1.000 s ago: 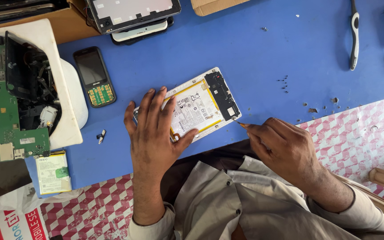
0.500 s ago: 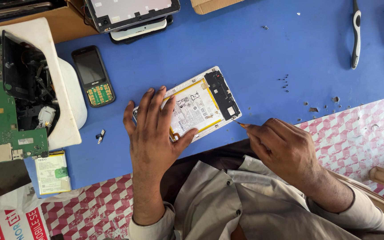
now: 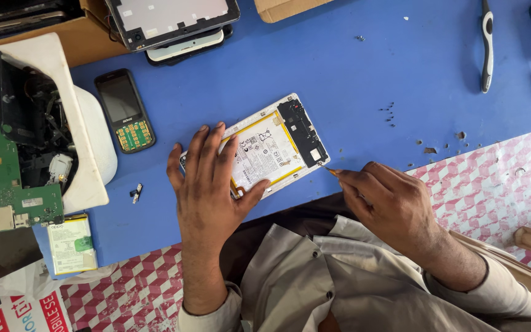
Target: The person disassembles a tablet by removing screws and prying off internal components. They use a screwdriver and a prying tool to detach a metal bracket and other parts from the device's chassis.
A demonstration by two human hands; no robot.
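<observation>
Your left hand (image 3: 207,184) lies flat, fingers spread wide, pinning the opened tablet (image 3: 265,147) back-up on the blue mat (image 3: 351,80) near the table's front edge, while your right hand (image 3: 388,203) pinches a thin screwdriver (image 3: 329,169), its tip at the tablet's near right corner beside the black board cover. Risk, as judged: if the tip slips off the corner it could gouge the white battery (image 3: 259,157), and a freed screw may roll among the loose screws (image 3: 389,114) scattered to the right. The keypad phone (image 3: 124,110) and parts tray (image 3: 87,178) lie well left, apart.
</observation>
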